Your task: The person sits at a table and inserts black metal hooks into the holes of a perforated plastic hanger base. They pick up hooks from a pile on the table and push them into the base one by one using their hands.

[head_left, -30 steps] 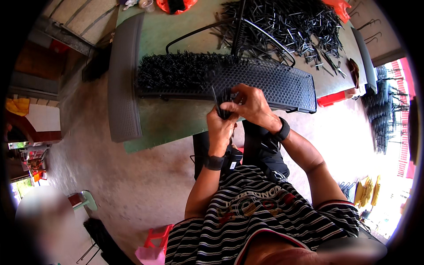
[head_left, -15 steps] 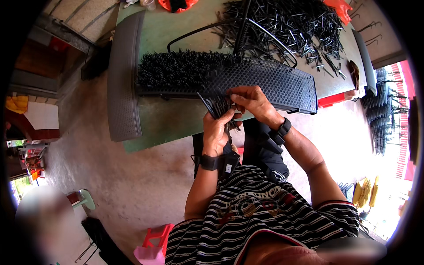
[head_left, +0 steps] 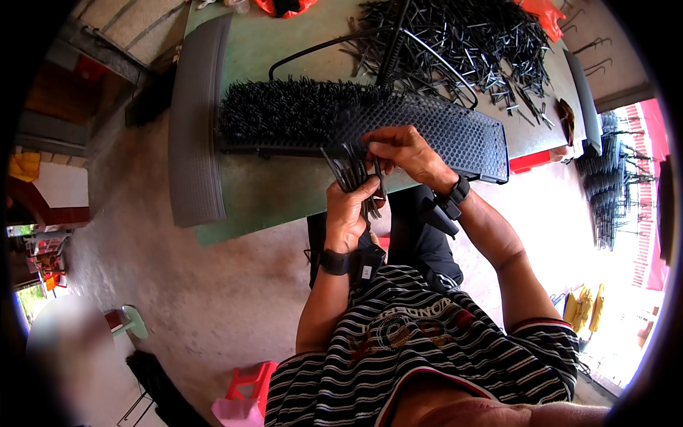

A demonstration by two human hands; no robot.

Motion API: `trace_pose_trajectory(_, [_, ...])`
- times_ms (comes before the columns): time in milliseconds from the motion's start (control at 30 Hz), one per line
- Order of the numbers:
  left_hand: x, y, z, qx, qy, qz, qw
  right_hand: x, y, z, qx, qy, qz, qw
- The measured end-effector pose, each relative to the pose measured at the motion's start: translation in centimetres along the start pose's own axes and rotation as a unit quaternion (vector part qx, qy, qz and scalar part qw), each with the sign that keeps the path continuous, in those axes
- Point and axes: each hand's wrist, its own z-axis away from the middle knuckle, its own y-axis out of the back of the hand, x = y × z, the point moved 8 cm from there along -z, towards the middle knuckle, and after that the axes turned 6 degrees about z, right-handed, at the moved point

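My left hand (head_left: 346,213) is closed round a bunch of thin black strips (head_left: 348,171), their ends fanning up above the thumb and poking out below. Close beside it, my right hand (head_left: 407,156) pinches at the upper end of a strip from this bunch, its fingertips partly hidden among the strips. Just beyond both hands lies a long black perforated panel (head_left: 455,135) on the green table (head_left: 274,192). Dense bristly tufts of black strips (head_left: 277,114) cover its left part; the right part shows bare round holes.
A bent black wire frame (head_left: 324,44) rises behind the panel. A large heap of loose black strips (head_left: 462,50) lies at the back right. Stacked grey perforated sheets (head_left: 196,135) overhang the table's left end. A red stool (head_left: 249,384) stands on the floor at lower left.
My right hand has lifted slightly up and left at the top of the bunch. The strips in my left hand stand more spread. The panel stays in place.
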Motion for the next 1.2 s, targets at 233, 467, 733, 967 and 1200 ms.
trace_pose_trajectory(233, [0.9,0.7,0.4,0.085,-0.066,-0.035,0.994,0.0,0.9,0.2,0.041,-0.015,0.153,0.987])
trace_pose_trajectory(467, [0.7,0.9,0.1,0.089,-0.017,0.075,0.993,-4.8,0.7,5.5,0.256,0.27,0.153,0.916])
trace_pose_trajectory(733, [0.4,1.0,-1.2,0.065,-0.058,0.114,0.99,-2.4,-4.4,8.1,0.006,0.485,0.512,0.709])
trace_pose_trajectory(967, [0.7,1.1,-1.3,0.076,-0.061,0.12,0.988,-2.3,-4.8,7.3,-0.048,0.437,0.545,0.714])
trace_pose_trajectory(1200, [0.3,1.1,-1.1,0.065,0.013,0.103,0.992,-3.1,-5.1,6.5,-0.062,0.447,0.552,0.701])
